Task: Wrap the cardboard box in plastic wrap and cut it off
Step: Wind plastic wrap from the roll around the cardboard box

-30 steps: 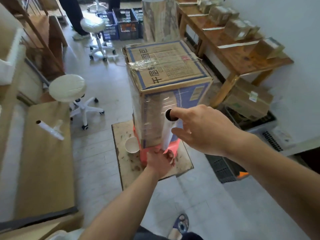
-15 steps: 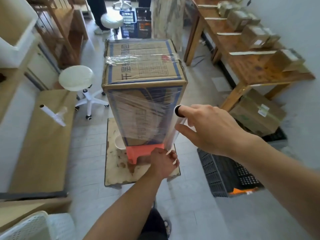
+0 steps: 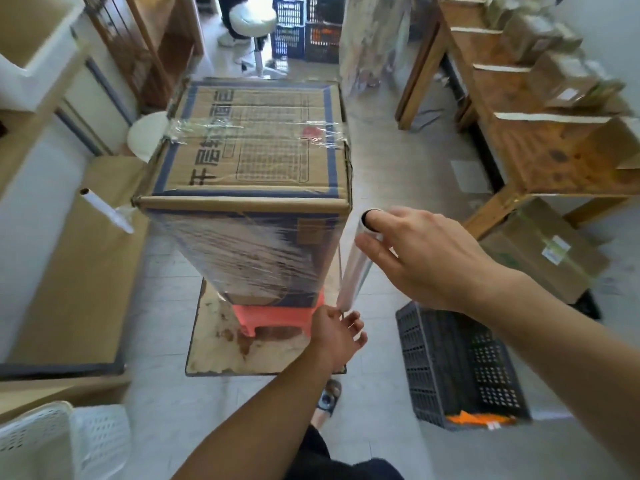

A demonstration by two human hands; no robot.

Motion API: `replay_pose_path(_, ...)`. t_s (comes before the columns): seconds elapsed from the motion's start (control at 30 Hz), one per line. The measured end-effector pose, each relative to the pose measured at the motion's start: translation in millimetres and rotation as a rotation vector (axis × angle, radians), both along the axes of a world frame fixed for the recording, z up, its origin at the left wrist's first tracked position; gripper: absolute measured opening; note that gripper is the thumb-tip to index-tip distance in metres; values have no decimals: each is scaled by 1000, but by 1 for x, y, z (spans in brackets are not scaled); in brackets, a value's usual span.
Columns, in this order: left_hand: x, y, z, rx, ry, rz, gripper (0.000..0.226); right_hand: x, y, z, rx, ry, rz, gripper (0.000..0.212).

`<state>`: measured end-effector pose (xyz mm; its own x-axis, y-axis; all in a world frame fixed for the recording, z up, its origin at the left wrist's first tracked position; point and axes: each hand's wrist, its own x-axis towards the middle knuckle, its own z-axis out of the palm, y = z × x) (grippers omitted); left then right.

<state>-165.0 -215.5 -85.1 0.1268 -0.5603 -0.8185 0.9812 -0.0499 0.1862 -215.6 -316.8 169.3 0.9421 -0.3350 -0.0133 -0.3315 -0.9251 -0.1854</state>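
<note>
**Closely hemmed: wrapped box on a stool, roll at its near right corner**

Right of the work, a black crate (image 3: 460,368) sits on the floor just beside the person's right forearm. Behind it stands a wooden tabletop (image 3: 540,150) loaded with small packages, with a taped carton (image 3: 543,251) under it. To the left runs a low brown tabletop (image 3: 76,271) carrying a spare roll (image 3: 107,211), whose end lies near the box's left edge. A white stool (image 3: 145,136) stands behind that left side, and a white basket (image 3: 52,441) fills the near left corner.

The cardboard box (image 3: 252,143) stands upright on an orange stool (image 3: 277,315), which rests on a stained board (image 3: 242,355) on the tiled floor. Clear film (image 3: 249,251) is stretched across the box's near face.

The plastic wrap roll (image 3: 356,265) stands nearly upright just off the box's near right corner. The right hand (image 3: 426,258) grips its top, one finger pushed into the core and the thumb against the side. The left hand (image 3: 337,332) curls around its bottom end.

Open floor lies between box and crate, and a strip runs on past the box's right side toward the far blue crates (image 3: 301,29).
</note>
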Motion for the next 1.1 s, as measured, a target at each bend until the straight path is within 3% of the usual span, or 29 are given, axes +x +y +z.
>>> replay_pose_path(0.27,0,-31,-4,-36,12,170,10,21,-36,-4,36,-3,114,28)
replay_pose_path(0.4,2,-48,-8,-56,-1,264,33,29,-58,-6,25,25,237,28)
replay_pose_path(0.53,-5,-70,-1,-48,-22,343,15,30,-89,-7,20,51,334,36)
replay_pose_path(0.67,-13,-96,-4,-41,-12,416,43,36,-122,-10,25,47,394,39)
replay_pose_path(0.83,-12,-129,-7,-4,-39,494,36,44,-152,-16,68,23,457,40)
replay_pose_path(1.1,2,-171,-16,-12,7,582,68,71,-193,-25,110,19,478,42)
